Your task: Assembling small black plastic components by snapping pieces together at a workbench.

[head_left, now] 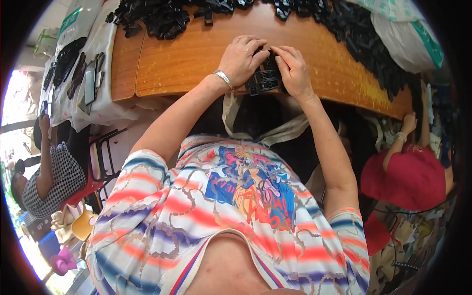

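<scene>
A black plastic part with square openings (264,80) lies between my hands at the near edge of the wooden table (196,59). My left hand (242,60) is curled over its upper left side, thumb and fingers closed against it. On the other side, my right hand (295,72) has its thumb and forefinger brought together at the part's upper right. Whether the right fingertips pinch a small piece is too fine to make out. The hands cover some of the part's top end.
Heaped black plastic pieces (160,17) line the table's far side, with more piled (364,49) along the right. A plastic bag (403,39) rests at the far right. One person in a checked top (59,167) sits left; another in red (408,172) sits right.
</scene>
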The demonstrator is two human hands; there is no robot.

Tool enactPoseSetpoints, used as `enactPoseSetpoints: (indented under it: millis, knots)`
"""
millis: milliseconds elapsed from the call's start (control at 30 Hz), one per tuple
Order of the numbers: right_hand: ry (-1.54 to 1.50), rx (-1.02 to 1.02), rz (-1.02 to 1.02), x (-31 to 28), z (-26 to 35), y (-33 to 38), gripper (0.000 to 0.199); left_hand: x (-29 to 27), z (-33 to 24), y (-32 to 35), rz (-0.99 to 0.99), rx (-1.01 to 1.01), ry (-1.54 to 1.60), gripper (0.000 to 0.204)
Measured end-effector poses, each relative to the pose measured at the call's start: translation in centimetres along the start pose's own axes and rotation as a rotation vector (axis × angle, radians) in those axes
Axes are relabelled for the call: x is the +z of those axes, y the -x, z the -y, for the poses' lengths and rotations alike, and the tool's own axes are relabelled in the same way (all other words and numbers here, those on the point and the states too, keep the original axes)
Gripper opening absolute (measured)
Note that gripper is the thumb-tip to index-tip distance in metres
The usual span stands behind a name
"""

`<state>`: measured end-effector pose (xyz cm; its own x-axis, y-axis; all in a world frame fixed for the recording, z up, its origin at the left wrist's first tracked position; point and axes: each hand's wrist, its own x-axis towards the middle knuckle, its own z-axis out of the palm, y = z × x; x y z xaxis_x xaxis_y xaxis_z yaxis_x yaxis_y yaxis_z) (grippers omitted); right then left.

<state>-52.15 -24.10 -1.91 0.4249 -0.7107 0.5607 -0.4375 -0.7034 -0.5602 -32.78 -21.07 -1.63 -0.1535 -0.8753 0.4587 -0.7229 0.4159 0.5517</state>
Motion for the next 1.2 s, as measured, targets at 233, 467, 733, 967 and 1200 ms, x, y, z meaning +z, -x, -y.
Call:
enactPoseSetpoints:
  millis: [233, 467, 733, 967, 1200]
  knots:
    - [-0.116, 0.032, -0.004, -1.1, 3.3, 3.6, 0.017, 0.1, -4.8, 4.2, 0.003, 0.002, 0.128, 0.040]
    - [-0.214, 0.090, 0.029, -2.5, 6.4, 6.3, 0.016, -2.0, -7.5, 7.1, 0.108, -0.222, 0.468, 0.031]
    - [-0.271, 0.198, -0.016, -4.7, 7.2, 6.8, 0.016, -7.9, -0.3, 6.2, -0.277, -0.237, 0.387, 0.024]
    - [-0.272, 0.357, -0.049, -5.3, 5.9, 7.4, 0.020, -12.9, 11.0, 5.5, -0.417, -0.359, -0.510, 0.072]
    - [-0.300, 0.361, 0.019, -3.9, 5.2, 6.5, 0.022, -10.0, 11.5, 2.5, -0.209, -0.510, -0.439, 0.079]
